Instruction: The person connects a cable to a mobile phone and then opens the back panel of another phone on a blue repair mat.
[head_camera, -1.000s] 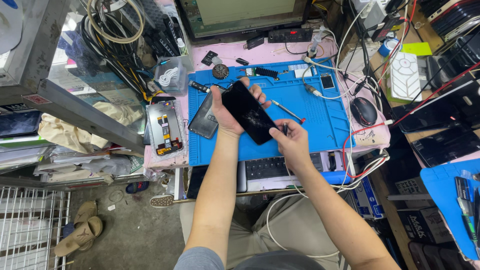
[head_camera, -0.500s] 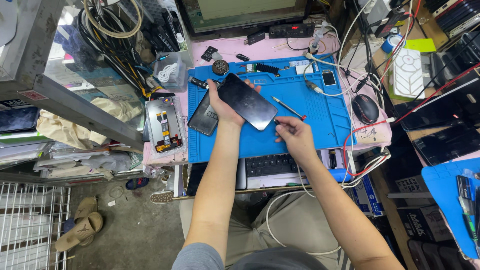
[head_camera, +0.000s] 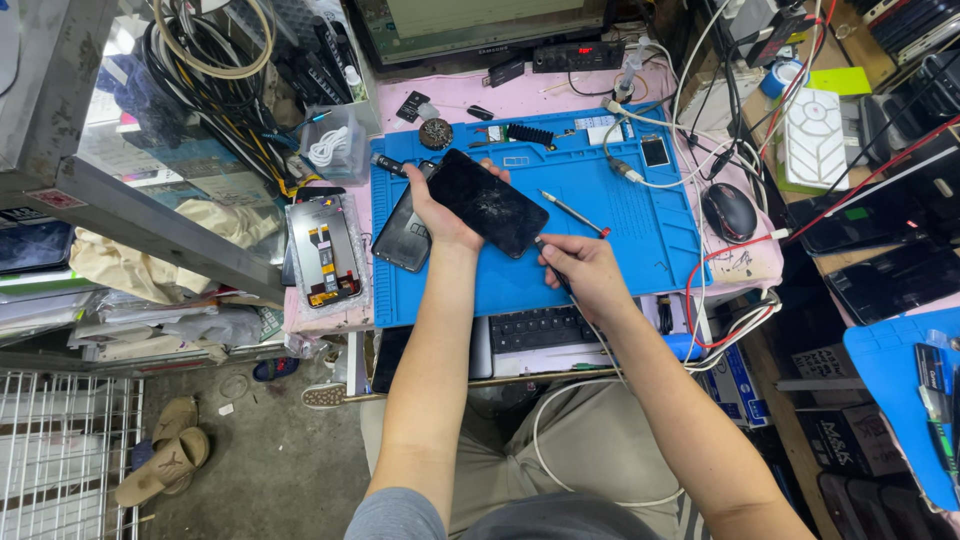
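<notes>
Left arm: stretched forward from the lower edge of the view, forearm near straight, wrist over the blue mat's (head_camera: 600, 215) left half.
Left hand (head_camera: 440, 212): palm turned up and right, fingers wrapped round the upper left end of the dark phone (head_camera: 488, 202), thumb along its near edge; closed on the phone.
Right arm: angled in from the lower right, elbow bent, forearm crossing the mat's front edge.
Right hand (head_camera: 585, 272): knuckles up, fingers curled and pinched on a thin dark tool (head_camera: 548, 250), tip touching the phone's lower right corner; closed on the tool.
Phone position: held just above the mat, left of its centre, glass face up, surface scuffed.
Phone long axis: diagonal, from the mat's far left corner toward its near right; lower end pointing at the right hand.
Second dark phone (head_camera: 402, 232): flat on the mat's left edge, under the left hand.
Opened phone frame (head_camera: 326, 252): on the pink tabletop, left of the mat.
Slim screwdriver (head_camera: 574, 213): on the mat, just right of the held phone.
Mouse (head_camera: 729, 212): at the mat's right edge.
</notes>
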